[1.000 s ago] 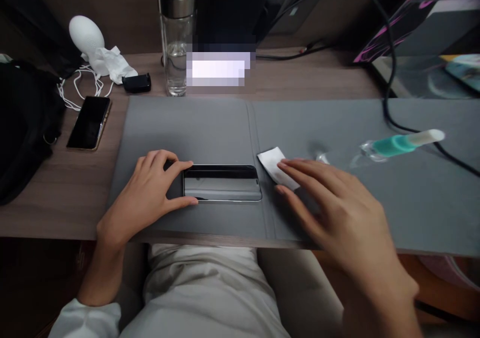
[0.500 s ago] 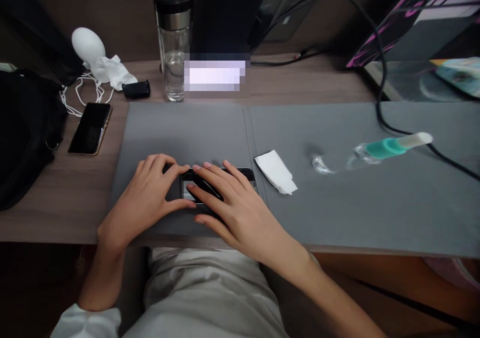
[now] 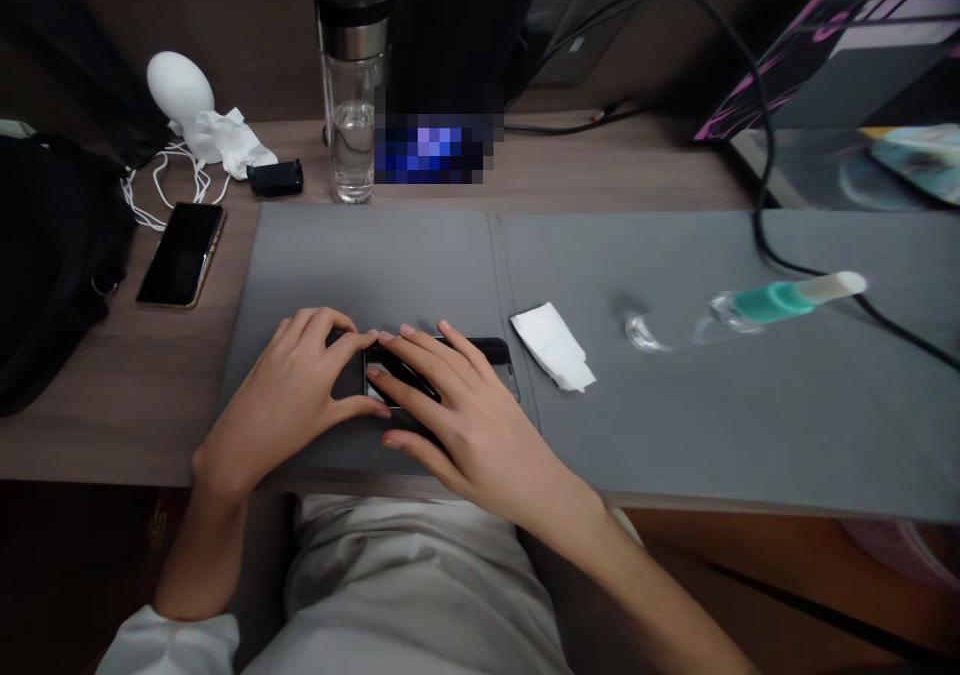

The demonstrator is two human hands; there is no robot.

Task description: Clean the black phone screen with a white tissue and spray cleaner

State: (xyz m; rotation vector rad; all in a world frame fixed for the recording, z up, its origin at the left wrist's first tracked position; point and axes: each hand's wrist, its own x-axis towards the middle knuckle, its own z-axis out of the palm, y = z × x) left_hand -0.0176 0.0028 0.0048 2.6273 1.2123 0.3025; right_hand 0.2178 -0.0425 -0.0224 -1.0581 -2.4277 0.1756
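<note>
A dark phone (image 3: 504, 367) lies flat, screen up, on the grey desk mat (image 3: 360, 255) near the front edge. My left hand (image 3: 292, 385) pinches its left end, with the thumb on the near edge and the index finger on the far edge. Across the screen lie the fingers of my right hand (image 3: 465, 415), stretched out and slightly spread, their tips near the left end. They cover much of the phone. Just to its right rests a folded white tissue (image 3: 553, 347).
At right, a clear bottle with a green label (image 3: 772, 302) lies on its side near a black cable (image 3: 763, 155). Behind the mat stands a water bottle (image 3: 351, 145). Another phone (image 3: 182, 255), a small black object (image 3: 275, 177) and a black bag (image 3: 52, 265) are at left.
My right hand's fingers have slid slightly left across the phone, showing more of its right end. My left hand keeps its place. The blurred-out screen at the back turned from white to blue.
</note>
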